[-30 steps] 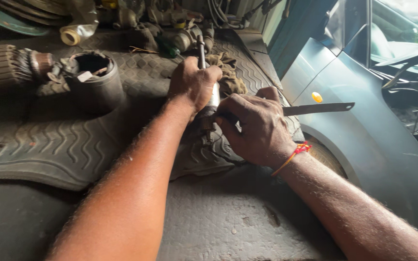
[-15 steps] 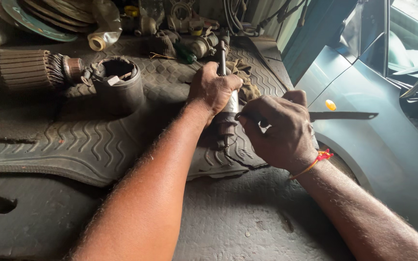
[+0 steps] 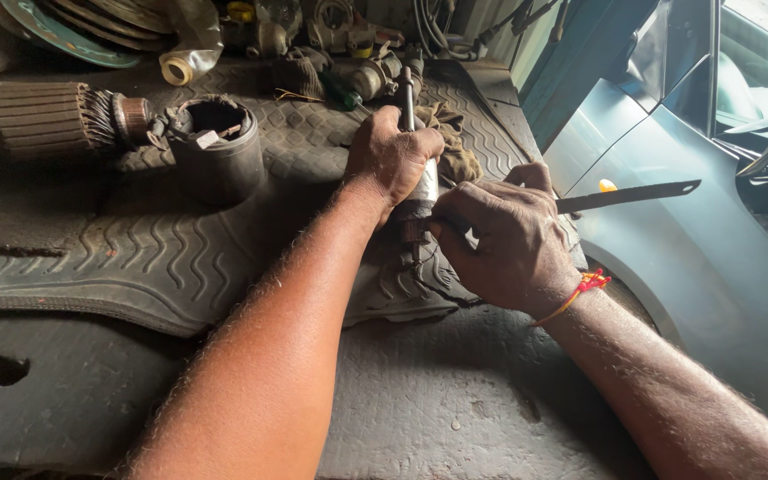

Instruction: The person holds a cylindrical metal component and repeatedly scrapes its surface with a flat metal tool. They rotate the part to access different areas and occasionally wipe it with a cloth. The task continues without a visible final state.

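Note:
My left hand is wrapped around a metal shaft part that stands nearly upright on a dark rubber mat; the shaft's thin end sticks up above my fist. My right hand grips a thin flat blade, like a hacksaw blade, which points to the right, its near end pressed against the lower, ribbed section of the shaft just under my left hand. A red thread is tied around my right wrist.
A wound motor armature and a dark cylindrical housing lie at the upper left. Greasy parts, rags and wires crowd the bench's back edge. A grey-blue car body panel runs along the right side.
The view has shifted slightly, so bench and hands sit lower and more to the right in frame. Both hands keep their grip; the blade stays pressed on the shaft.

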